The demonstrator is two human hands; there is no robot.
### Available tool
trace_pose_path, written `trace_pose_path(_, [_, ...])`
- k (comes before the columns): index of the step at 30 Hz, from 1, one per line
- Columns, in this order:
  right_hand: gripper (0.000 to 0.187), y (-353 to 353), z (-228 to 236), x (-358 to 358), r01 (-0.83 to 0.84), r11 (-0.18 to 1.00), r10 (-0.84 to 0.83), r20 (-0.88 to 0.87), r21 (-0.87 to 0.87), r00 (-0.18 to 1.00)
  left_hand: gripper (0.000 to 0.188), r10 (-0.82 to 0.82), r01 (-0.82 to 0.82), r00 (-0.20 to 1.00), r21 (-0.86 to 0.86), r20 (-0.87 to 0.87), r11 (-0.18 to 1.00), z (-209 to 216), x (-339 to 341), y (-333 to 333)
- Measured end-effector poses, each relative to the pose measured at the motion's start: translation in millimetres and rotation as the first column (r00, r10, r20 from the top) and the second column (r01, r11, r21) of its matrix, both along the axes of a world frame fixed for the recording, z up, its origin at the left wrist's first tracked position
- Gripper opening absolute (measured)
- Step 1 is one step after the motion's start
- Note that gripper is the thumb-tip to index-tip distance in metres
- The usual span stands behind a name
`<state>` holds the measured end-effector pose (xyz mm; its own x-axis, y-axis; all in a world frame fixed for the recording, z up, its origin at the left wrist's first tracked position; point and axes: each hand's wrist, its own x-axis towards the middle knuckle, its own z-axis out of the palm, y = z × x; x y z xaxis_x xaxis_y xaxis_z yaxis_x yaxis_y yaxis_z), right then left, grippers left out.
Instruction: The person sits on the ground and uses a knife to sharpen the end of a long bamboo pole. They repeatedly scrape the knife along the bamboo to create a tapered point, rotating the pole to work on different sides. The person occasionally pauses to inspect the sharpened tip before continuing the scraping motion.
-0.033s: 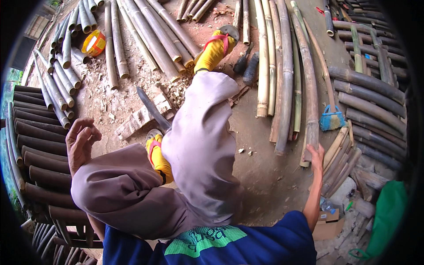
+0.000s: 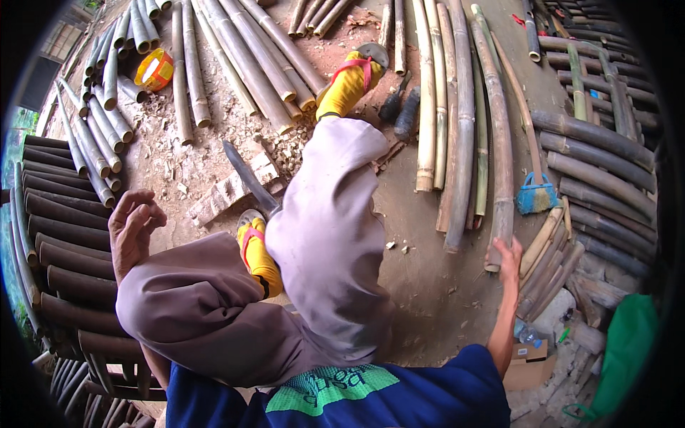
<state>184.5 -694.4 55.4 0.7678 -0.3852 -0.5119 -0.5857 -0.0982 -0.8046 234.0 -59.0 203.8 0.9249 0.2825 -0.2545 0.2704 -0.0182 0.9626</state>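
Dark bamboo stack: lengths layered along the floor's left edge.
Left hand: mine, raised beside my bent knee, fingers loosely curled, palm unfilled.
Orange tub: on the floor's far left, tilted among poles; its print is too small to read.
Blade: long and dark, slanting across a pale wood block, tip pointing far left.
Floor: bare brown earth, chips scattered mostly at its far left.
Shirt: navy, dark lettering on a green panel.
Bamboo pole: on the floor's right side, long axis running away from me, far end leaning slightly left.
Right hand: mine, slightly blurred, fingers curled over the pole's near end, gripping it.
Blue broom: head just right of the pole.
Green bag: near right corner.
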Motion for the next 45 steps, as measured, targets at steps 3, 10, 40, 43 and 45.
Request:
trace_pose_path(3, [0.042, 44.6, 10.4, -7.7, -0.043, 0.989, 0.066, 0.158, -0.139, 0.985, 0.030, -0.032, 0.031, 0.999, 0.062, 0.007, 0.998, -0.1, 7.3, -2.8])
trace_pose_path(10, [0.060, 104.9, 109.7, 81.9, -0.149, 0.647, 0.616, 0.398, -0.747, 0.679, 0.051, -0.203, 0.192, 0.972, 0.102, 0.118, 0.976, 4.7, 34.3, 28.4])
trace_pose_path(40, [0.044, 446.6, -125.8, 29.8, -0.620, 0.750, 0.637, 0.002, -0.229, 0.771, 0.031, 0.740, -0.533, 0.354, -0.527, 0.571, 0.662, -28.1, -56.0, 174.0])
trace_pose_path(43, [0.042, 421.7, -112.1, 29.4, -0.609, 0.787, 0.615, 0.048, -0.096, 0.787, 0.032, 0.708, -0.526, 0.405, -0.485, 0.579, 0.698, -31.1, -53.4, 171.5])
trace_pose_path(45, [0.039, 419.6, -86.9, 38.1, -0.646, 0.750, 0.661, 0.130, -0.140, 0.739, 0.034, 0.725, -0.539, 0.413, -0.493, 0.551, 0.682, -34.2, -43.7, 157.6])
